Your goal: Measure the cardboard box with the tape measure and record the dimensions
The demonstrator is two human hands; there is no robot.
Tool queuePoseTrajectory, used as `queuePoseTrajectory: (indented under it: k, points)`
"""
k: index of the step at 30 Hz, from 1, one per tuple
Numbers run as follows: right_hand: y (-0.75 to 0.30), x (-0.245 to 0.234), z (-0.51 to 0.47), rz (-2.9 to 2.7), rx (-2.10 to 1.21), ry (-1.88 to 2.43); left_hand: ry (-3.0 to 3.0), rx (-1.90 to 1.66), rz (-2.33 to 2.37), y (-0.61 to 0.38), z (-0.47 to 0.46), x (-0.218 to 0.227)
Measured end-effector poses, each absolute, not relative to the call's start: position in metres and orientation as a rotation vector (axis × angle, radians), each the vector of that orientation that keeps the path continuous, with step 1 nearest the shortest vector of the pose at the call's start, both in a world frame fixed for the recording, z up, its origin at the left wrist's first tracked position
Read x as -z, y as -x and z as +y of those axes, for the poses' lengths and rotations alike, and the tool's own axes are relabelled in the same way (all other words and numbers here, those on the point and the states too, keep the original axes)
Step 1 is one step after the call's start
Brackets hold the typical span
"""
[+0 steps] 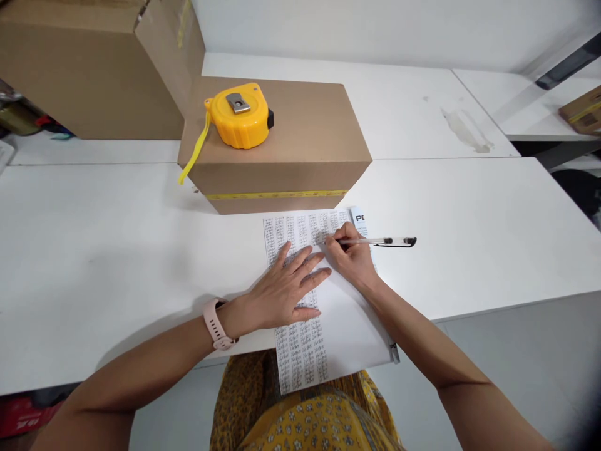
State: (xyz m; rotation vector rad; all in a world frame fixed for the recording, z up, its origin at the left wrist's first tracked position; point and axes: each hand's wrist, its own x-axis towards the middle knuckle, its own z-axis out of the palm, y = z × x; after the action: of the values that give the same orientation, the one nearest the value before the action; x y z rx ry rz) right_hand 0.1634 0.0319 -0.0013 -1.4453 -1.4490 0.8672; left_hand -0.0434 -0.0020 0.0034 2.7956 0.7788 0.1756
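A sheet of paper [350, 326] lies at the table's front edge, its lower end jutting out past it. Columns of small handwriting fill its left part and its top; the lower right is blank. My left hand [286, 285] rests flat on the sheet, fingers spread. In my right hand [352, 257] is a clear pen [380, 241] with a black cap on its back end, held in a writing grip. Its tip is hidden by my fingers, close to the written rows. Under the sheet's right side shows a printed light-blue edge [359, 219].
Just beyond the paper stands a closed cardboard box [310, 125] with a yellow tape measure [241, 119] on top. A larger carton [94, 75] is at the back left. The white table [94, 250] ends at my lap. Another box [585, 113] sits far right.
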Motion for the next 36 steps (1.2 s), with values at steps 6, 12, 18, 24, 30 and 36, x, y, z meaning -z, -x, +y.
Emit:
queuePoseTrajectory:
  k: [6, 12, 18, 24, 30, 36]
  points:
    - [-0.163, 0.001, 0.031, -1.443, -0.874, 1.444, -2.806, -0.16, 0.775, 0.043, -0.002, -0.004]
    - [-0.163, 0.0, 0.032, -1.44, -0.877, 1.445, -2.796, -0.168, 0.78, 0.043, -0.002, -0.003]
    - [-0.163, 0.001, 0.032, -1.438, -0.868, 1.45, -2.793, -0.156, 0.774, 0.043, -0.001, -0.004]
    - [-0.168, 0.002, 0.034, -1.385, -0.706, 1.426, -2.796, -0.159, 0.767, 0.044, -0.001, -0.005]
    - [-0.207, -0.008, 0.049, -1.354, -0.292, 1.511, -2.803, -0.184, 0.771, 0.045, -0.002, -0.004]
    - [-0.234, 0.003, 0.06, -1.81, -0.127, 1.73, -2.797, -0.164, 0.789, 0.044, 0.0, -0.006]
